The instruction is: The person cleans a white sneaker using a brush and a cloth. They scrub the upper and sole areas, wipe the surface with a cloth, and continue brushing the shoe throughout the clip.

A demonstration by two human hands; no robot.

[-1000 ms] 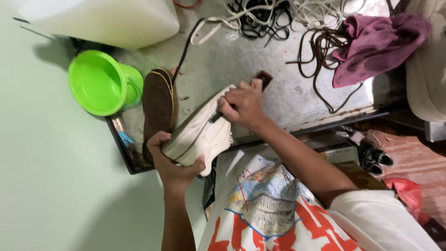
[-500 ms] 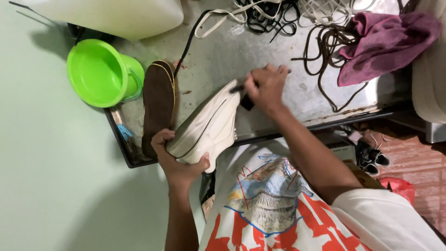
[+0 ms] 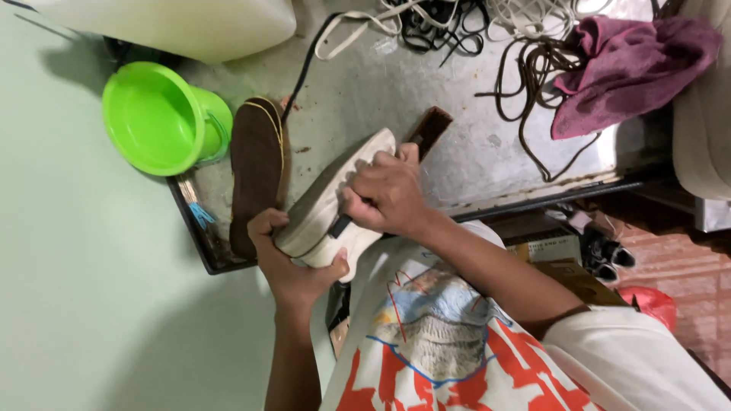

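The shoe (image 3: pixel 327 209) is a pale cream one, held over the near edge of the tray (image 3: pixel 487 152). Its long axis runs diagonally, one end toward the tray's middle near a dark brush (image 3: pixel 429 129), the other end down in the left hand (image 3: pixel 293 262). Its sole side faces up and left, smooth and slightly grey, with a thin dark line along the rim.

The left hand cups the lower end from beneath: the thumb (image 3: pixel 335 268) wraps up one side, the other fingers curl over the sole edge, grasping the shoe. The right hand (image 3: pixel 384 190) lies on top of the shoe's middle, its fingers clenched around a small dark tool (image 3: pixel 340 224) whose end sticks out below the knuckles against the shoe's side.

Just left of the shoe a brown insole (image 3: pixel 255 171) lies flat on the tray, long and rounded, its rough face up, parallel to the tray's left edge. A glossy green bucket (image 3: pixel 160 118) sits at the tray's left corner. Toward the far edge lie tangled laces (image 3: pixel 533 68), dark and white, and a crumpled purple rag (image 3: pixel 624 68). The tray is worn grey metal with rust spots.
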